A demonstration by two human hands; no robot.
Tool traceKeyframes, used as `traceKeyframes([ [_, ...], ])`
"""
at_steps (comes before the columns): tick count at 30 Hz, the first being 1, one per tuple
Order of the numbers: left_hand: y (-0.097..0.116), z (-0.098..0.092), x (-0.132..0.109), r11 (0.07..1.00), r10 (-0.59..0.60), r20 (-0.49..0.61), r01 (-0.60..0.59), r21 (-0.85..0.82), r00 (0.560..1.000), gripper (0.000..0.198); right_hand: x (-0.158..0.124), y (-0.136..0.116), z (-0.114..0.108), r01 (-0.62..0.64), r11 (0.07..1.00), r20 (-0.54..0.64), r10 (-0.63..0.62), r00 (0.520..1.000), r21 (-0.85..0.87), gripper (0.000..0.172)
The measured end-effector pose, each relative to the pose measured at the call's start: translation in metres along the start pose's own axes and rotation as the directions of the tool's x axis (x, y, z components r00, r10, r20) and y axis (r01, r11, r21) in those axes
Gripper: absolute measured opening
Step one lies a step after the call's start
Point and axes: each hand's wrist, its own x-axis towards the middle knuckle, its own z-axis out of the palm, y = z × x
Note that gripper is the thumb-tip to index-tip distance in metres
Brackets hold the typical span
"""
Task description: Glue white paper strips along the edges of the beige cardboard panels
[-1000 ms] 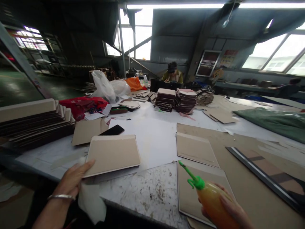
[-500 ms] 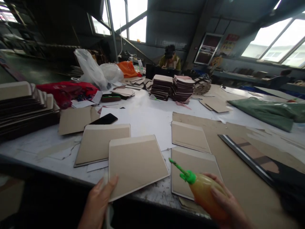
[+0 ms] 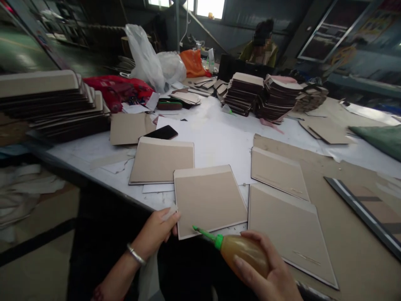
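My left hand (image 3: 163,228), with a silver bangle at the wrist, pinches the lower left edge of a beige cardboard panel (image 3: 208,198) with a paler top strip. The panel lies at the table's near edge. In my right hand (image 3: 266,265) is a squeeze bottle (image 3: 242,255) of amber liquid, tilted, its green nozzle (image 3: 205,234) pointing left. The nozzle tip is over the panel's lower edge; whether it touches, I cannot tell. A similar panel (image 3: 164,161) lies behind to the left, partly overlapped. Two more panels, one far (image 3: 278,169) and one near (image 3: 288,228), lie to the right, with thin glossy streaks.
Tall panel stacks stand at the left (image 3: 37,100) and back (image 3: 244,94). A black phone (image 3: 163,132), red bag (image 3: 115,90) and clear plastic bag (image 3: 144,58) are on the table. A striped strip (image 3: 363,213) lies right. Another person (image 3: 260,46) sits across the table.
My view has swung left and down. The bottle has moved left, bringing its nozzle from the panel's right side to its lower left edge. My left hand stays at the panel's left edge.
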Motion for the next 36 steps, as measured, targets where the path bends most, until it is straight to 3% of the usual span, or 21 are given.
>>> traceKeyframes([
  [7,-0.005,0.0,0.0,0.998,-0.018,-0.007,0.018,-0.059,1.0,0.044,0.006,0.007,0.015,0.246,0.953,0.096,-0.232,0.968,-0.175,0.035],
  [10,-0.007,0.0,0.0,0.997,-0.019,-0.006,0.018,-0.072,1.0,0.044,0.005,0.006,0.016,0.322,0.924,0.084,-0.311,0.947,-0.207,0.031],
  [19,-0.01,0.002,0.001,0.996,-0.01,0.0,0.01,-0.094,1.0,0.046,0.002,0.004,0.008,0.38,0.879,0.067,-0.377,0.924,-0.289,0.027],
  [32,-0.013,0.001,0.001,0.999,0.006,-0.01,-0.007,-0.047,1.0,0.047,0.004,0.014,-0.019,0.347,0.858,-0.01,-0.379,0.925,-0.378,0.028],
  [36,-0.011,0.002,-0.001,0.999,0.007,-0.021,-0.008,-0.036,1.0,0.046,0.004,0.012,-0.02,0.409,0.816,0.025,-0.437,0.899,-0.408,0.027],
])
